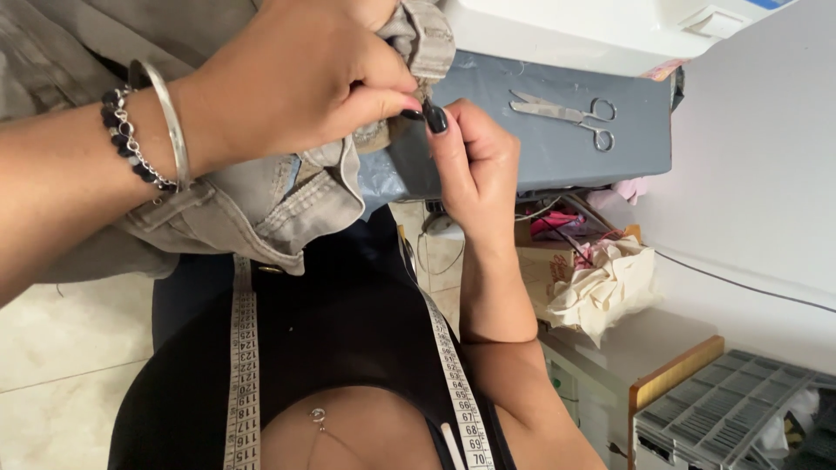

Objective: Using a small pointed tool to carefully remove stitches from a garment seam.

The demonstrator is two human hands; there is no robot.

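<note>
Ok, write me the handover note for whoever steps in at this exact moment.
Left hand: fingers closed in a grip on a fold of the grey denim garment, bracelets on the wrist.
Right hand: pinching the same fold from the other side, thumb tip against the left fingers.
Garment hangs bunched over the left forearm, at the edge of the blue table.
Scissors lie untouched on the table; a measuring tape hangs round the neck.
Done or left: cannot tell from this view.
</note>
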